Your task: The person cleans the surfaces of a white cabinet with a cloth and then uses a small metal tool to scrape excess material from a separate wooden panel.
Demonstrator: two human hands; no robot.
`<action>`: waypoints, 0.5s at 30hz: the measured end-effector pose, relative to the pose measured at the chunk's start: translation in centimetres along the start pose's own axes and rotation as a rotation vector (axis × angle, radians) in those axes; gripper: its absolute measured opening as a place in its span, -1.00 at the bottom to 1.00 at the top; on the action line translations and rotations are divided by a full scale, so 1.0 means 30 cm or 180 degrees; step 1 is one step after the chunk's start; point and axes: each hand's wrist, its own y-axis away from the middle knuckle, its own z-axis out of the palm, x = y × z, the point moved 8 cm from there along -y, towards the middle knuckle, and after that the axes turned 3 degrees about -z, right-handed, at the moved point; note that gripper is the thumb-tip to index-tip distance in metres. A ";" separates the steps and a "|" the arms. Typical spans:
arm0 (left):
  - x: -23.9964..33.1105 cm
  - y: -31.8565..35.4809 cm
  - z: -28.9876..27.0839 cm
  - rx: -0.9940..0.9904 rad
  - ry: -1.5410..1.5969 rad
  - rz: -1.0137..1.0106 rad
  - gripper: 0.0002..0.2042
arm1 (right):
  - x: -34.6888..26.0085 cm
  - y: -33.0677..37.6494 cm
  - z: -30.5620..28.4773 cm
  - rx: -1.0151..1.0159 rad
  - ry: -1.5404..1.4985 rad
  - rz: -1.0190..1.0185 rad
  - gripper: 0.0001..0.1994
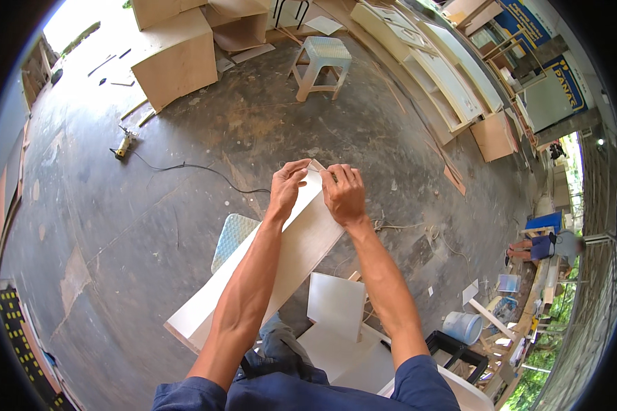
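Observation:
A long wooden board piece (301,240) with a white face and a pale wood face slants across in front of me, its far end under my hands. My left hand (289,190) is closed at the left side of that end, thumb and fingers bent together. On the other side, my right hand (344,195) is curled with its fingers pinched. A small, thin item seems to run between the fingertips of both hands, too small to name. Under the board's left side shows a light blue patterned stool top (233,236).
A yellow corded power tool (123,146) lies on the floor at left, its cable trailing toward the board. Beyond are a plastic stool (324,61), wooden cabinets (175,65) and a long cabinet frame (439,82). White panels (337,301), a bucket (463,327) and a seated person (545,246) are at right.

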 end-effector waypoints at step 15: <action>0.014 0.002 0.007 0.0085 0.0098 0.0033 -0.75 | 0.055 0.007 0.044 0.0050 -0.0950 0.0413 -0.90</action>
